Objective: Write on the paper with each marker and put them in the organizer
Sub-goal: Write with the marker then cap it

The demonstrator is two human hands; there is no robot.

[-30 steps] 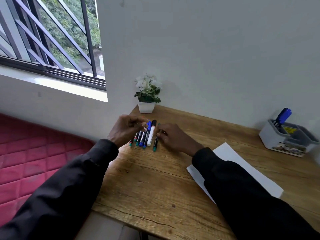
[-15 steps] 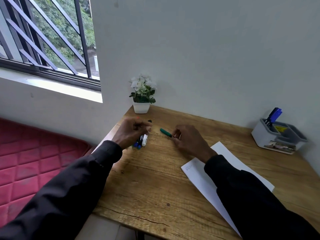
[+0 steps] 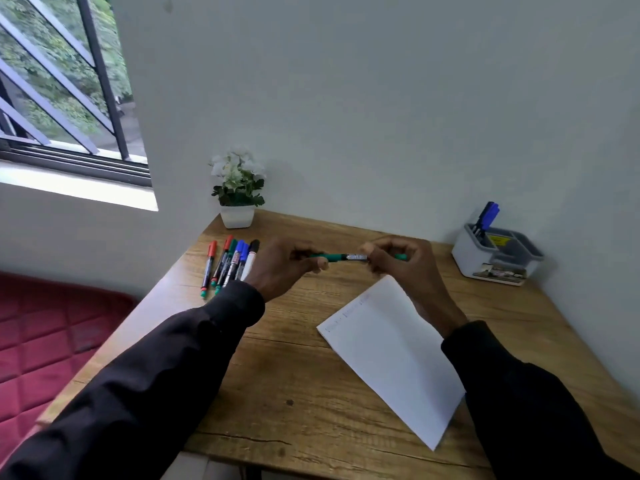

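Observation:
A green marker (image 3: 341, 257) is held level above the wooden desk between both hands. My left hand (image 3: 284, 268) grips its left end, which looks like the green cap. My right hand (image 3: 398, 263) grips the barrel, whose green tail sticks out to the right. Below the hands lies the white paper (image 3: 391, 355) with faint writing near its top edge. A row of several markers (image 3: 230, 263) lies at the desk's far left. The grey organizer (image 3: 498, 256) stands at the far right with blue markers (image 3: 486, 216) upright in it.
A small potted plant (image 3: 238, 192) with white flowers sits at the desk's back left corner against the wall. The wooden desk (image 3: 294, 393) ends at a front edge near me. A red cushioned surface (image 3: 45, 334) lies to the left, below a barred window.
My right hand picked the green marker out of the row and carried it right. My left hand left the row and took hold of the marker's other end.

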